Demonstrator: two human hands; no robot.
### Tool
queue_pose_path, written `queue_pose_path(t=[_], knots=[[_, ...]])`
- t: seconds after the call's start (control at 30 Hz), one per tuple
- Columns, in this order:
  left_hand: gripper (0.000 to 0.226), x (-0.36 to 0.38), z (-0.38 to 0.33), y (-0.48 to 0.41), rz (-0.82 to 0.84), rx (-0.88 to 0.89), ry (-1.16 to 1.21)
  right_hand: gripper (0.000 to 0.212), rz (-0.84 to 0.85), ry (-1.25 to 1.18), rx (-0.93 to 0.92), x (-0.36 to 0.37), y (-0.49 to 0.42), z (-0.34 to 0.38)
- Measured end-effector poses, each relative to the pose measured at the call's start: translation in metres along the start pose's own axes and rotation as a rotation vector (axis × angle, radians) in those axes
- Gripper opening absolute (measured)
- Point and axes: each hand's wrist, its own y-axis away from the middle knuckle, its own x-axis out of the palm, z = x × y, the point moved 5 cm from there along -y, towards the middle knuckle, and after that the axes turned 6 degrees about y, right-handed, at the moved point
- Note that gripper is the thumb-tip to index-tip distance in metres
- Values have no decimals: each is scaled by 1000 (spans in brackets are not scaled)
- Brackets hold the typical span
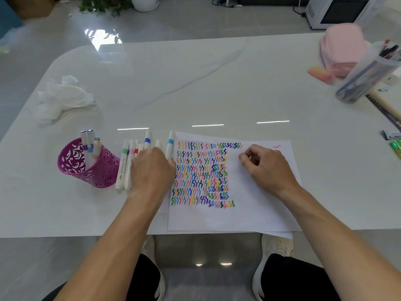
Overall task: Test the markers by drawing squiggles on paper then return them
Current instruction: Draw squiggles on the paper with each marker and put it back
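- the white sheet of paper (pixel 260 213) lies at the near edge of the glossy white worktop (pixel 195 83), square to the person, so both hands reach it easily.
- dense rows of coloured squiggles (pixel 201 174) fill its left half and a lone pink mark (pixel 276 146) sits near the top right corner; judging by this, most of the testing looks done.
- the white-barrelled markers with coloured bands (pixel 125 166) lie side by side just left of the paper, probably laid out there so they can be taken one at a time.
- the left hand (pixel 152 168) rests knuckles-up over this row; its fingers curl down out of sight, so whether they are clamped on a marker cannot be told.
- the right hand (pixel 267 168) rests on the bare part of the paper, likely steadying it; its fingers (pixel 245 158) are curled in with the thumb against the forefinger, and nothing shows between them.
- the magenta cut-out metal pen cup (pixel 86 168) stands just left of the row, tilted toward the person, with a few capped markers (pixel 90 144) upright inside, which suggests it is where the markers go back.
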Motion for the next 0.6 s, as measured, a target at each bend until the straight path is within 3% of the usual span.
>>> queue_pose_path(t=[0.13,0.27,0.43,0.6], knots=[[27,-12,-5,1,-116,35,46,22,12,-15,-8,-1,0,0],[18,-21,-17,4,-157,128,262,22,10,-72,-30,-4,2,5],[12,-9,-40,17,149,253,600,23,24,-293,-95,-12,8,25],[12,5,-57,30,405,406,625,26,67,-528,-126,-14,10,41]])
